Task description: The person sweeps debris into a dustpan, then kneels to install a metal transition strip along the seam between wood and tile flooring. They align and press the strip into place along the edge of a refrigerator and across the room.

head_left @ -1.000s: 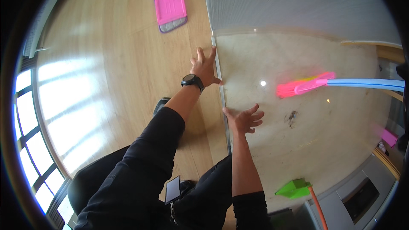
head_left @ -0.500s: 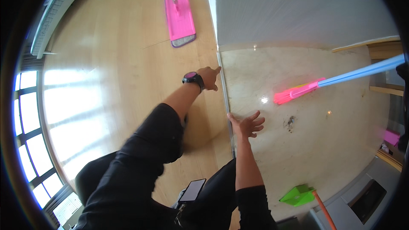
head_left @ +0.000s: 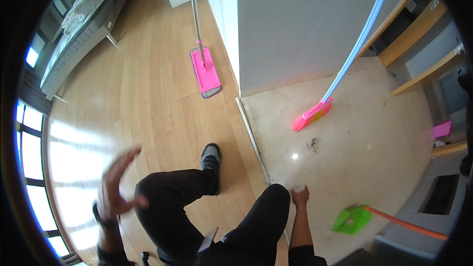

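Observation:
My left hand (head_left: 116, 187) is raised above the wood floor on the left, beside my knee. It is blurred, but its thumb and fingers are apart and hold nothing. Close by my other knee, my right hand (head_left: 300, 196) is over the pale tile, its fingers curled with nothing visible in them. A phone-like slab (head_left: 208, 240) lies tilted on my lap. Ahead on the tile stands a pink-bristled broom (head_left: 313, 114) with a light blue handle, near a small heap of dirt (head_left: 313, 145). A green dustpan (head_left: 353, 219) with an orange handle is farther right.
A pink flat mop (head_left: 206, 73) stands on the wood floor ahead. A metal strip (head_left: 252, 135) divides wood from tile, beginning near the corner of a grey wall (head_left: 295, 29). A bed (head_left: 88, 29) is at far left; wooden-edged shelves (head_left: 414, 32) line the right.
Both hands have drawn back toward me, the left also swinging left. The right hand's fingers have curled. My view has tilted up, and the broom's handle now appears more upright.

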Tool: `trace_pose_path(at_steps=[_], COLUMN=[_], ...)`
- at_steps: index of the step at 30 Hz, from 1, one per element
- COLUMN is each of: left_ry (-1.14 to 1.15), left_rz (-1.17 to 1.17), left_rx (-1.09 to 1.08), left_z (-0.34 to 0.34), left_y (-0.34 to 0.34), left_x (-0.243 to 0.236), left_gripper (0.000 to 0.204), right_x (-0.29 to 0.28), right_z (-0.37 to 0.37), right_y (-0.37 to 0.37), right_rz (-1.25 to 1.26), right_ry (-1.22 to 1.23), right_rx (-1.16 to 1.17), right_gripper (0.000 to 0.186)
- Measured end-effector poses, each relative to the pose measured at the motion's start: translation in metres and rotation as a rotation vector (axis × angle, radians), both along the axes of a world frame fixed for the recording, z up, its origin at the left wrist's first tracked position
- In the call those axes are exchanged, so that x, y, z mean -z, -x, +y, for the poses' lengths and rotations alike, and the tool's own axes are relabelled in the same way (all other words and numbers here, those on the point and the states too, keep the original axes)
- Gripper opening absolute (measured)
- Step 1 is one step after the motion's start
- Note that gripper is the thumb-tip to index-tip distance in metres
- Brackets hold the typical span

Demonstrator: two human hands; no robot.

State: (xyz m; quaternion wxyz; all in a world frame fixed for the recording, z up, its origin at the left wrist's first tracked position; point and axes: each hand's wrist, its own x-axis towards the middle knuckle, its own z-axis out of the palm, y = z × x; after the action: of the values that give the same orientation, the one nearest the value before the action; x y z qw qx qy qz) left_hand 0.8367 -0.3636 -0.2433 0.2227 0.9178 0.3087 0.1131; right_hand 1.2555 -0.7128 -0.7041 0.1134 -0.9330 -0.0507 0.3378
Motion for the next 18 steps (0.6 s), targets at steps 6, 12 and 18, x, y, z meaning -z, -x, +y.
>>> trace_pose_path(at_steps=[6,12,18], left_ry=[-0.097,-0.11,-0.09], left_rz=[0.048,-0.032,-0.001], left_rx=[-0.197,-0.227,-0.064], left_z=[-0.12,-0.113,-0.083], left_y=[0.032,0.035,-0.031], left_x=[0.064,0.077,0.101], left_gripper=[0.103,0.095,0.093], right_x=[0.026,0.055,0.05], right_z=[-0.053,-0.055,-0.055], right_y=[0.073,0.085,0.077], right_rz=[-0.061,-0.239,-0.283], right_ry=[0.232,0.174,-0.111], right_rx=[-0.152,-0.141,-0.057], right_gripper=[0.121,0.127,0.117])
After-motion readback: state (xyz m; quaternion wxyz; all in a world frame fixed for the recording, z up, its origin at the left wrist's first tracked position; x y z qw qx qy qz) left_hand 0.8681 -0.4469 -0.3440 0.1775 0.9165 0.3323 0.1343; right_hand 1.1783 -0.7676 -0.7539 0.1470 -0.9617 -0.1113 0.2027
